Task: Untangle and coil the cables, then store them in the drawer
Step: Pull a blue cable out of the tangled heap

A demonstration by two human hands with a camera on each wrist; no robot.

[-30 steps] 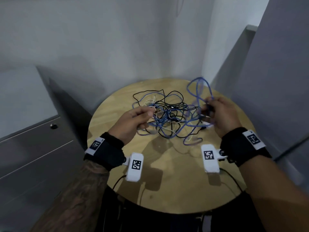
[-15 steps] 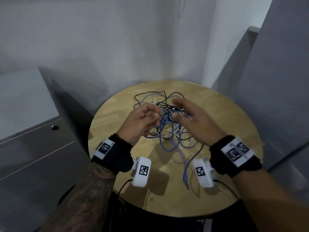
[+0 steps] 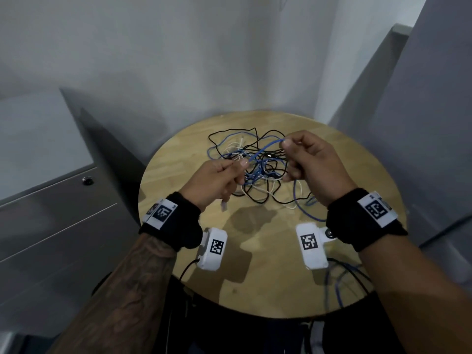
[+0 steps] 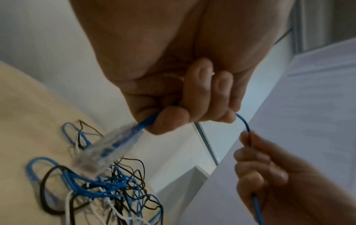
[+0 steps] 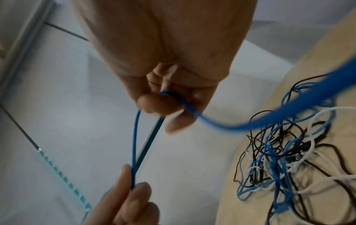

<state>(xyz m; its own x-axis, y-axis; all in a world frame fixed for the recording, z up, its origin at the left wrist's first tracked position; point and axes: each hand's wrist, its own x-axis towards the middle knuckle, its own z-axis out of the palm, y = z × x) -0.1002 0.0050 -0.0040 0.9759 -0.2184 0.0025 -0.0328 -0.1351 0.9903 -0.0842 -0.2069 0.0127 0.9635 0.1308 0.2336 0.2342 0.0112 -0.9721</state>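
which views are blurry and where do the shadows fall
Left wrist view: the clear plug is smeared. Right wrist view: the blue cable streaks near the lens. Head view: sharp, hand shadows on the round table.

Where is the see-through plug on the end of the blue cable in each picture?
Head: the plug hangs just below the left hand, left of the middle.
Left wrist: the plug is big and blurry, lower left of the middle, poking out under the fingers.
Right wrist: not in it.
Shared landmark: the cable tangle on the round wooden table.
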